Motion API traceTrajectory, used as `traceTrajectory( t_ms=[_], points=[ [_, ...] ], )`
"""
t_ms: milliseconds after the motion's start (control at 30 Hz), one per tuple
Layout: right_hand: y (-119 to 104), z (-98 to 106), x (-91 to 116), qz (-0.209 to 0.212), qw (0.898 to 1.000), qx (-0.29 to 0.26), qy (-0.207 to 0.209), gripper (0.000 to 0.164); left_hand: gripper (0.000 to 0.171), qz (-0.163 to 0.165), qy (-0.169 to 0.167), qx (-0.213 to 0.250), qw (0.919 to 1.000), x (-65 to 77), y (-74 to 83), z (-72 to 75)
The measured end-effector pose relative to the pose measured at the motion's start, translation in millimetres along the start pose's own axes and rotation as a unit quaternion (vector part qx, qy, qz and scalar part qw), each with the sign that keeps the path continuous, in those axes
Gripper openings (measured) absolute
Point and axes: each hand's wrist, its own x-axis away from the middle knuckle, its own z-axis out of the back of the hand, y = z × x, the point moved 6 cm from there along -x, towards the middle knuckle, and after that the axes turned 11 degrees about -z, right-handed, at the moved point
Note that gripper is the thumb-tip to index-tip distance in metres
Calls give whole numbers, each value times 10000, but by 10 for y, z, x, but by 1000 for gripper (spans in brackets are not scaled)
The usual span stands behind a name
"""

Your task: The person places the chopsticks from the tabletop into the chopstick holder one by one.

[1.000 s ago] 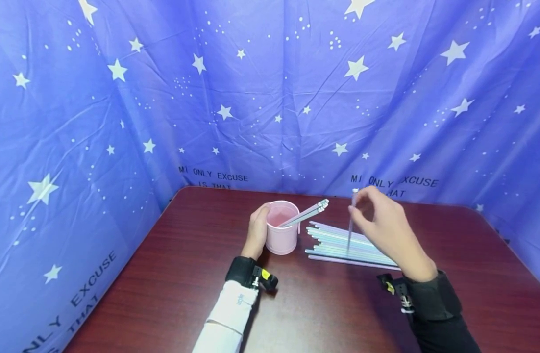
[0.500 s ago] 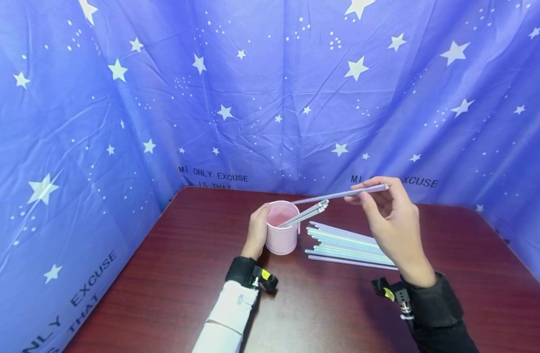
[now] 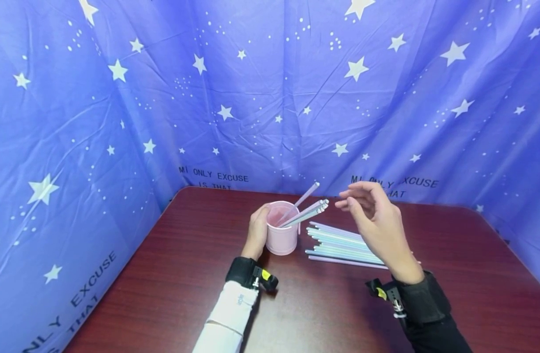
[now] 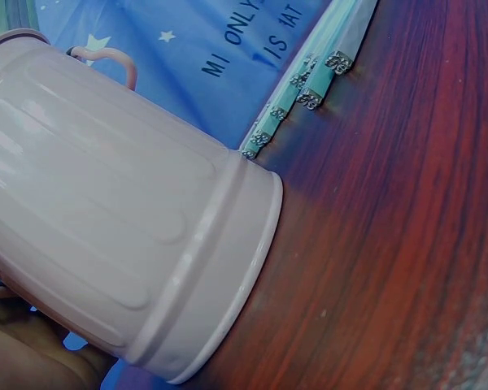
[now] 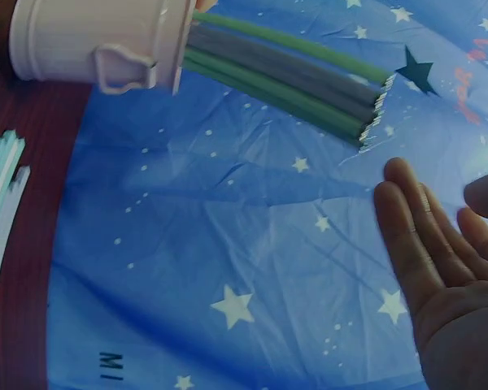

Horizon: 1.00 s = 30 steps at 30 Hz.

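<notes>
My left hand (image 3: 255, 233) holds the left side of a small pink bucket (image 3: 282, 241), its thumb at the rim. Ribbed walls and a loop handle (image 4: 107, 58) show in the left wrist view. Several pastel chopsticks (image 3: 308, 212) with square, silver-patterned ends lean rightward out of the bucket. One lilac chopstick (image 3: 307, 194) stands a little apart from them, tilted right. To the right of the bucket hovers my right hand (image 3: 380, 220), fingers parted and holding nothing; the right wrist view also shows this hand (image 5: 451, 284) apart from the chopstick ends. The bucket's inner bottom is hidden.
A loose pile of pastel chopsticks (image 3: 336, 244) lies on the dark red wooden table (image 3: 305, 304), right of the bucket and partly under my right hand. Blue star-printed cloth (image 3: 270, 98) hangs behind and left of the table.
My right hand turned a lilac chopstick from upright to slanted, brought it into the bucket and let it go. The left hand and the bucket stayed in place.
</notes>
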Motion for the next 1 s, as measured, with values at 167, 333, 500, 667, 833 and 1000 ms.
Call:
traceTrajectory(
  t_ms=[167,333,500,667,833,1000],
  points=[
    [207,-94,-35,-412,9929,994,-506,26,43,453,14,-5,9990,37,186,-31],
    [380,-280,-11,-199,9711,1915,-1407,29,43,476,49,-82,9988,48,226,-32],
    [579,-510,105,-9,9304,2499,-2680,24,43,120,-65,22,9999,-27,-110,-1],
    [762,-668,243,-187,8954,2649,-3574,17,38,174,3,-132,9998,-113,-521,21],
    [820,-739,312,-30,8843,2809,-3731,12,41,252,2,-98,9996,-23,-137,1],
    [847,-772,340,-138,8817,2841,-3764,12,44,452,30,-26,9990,36,172,-29]
  ],
)
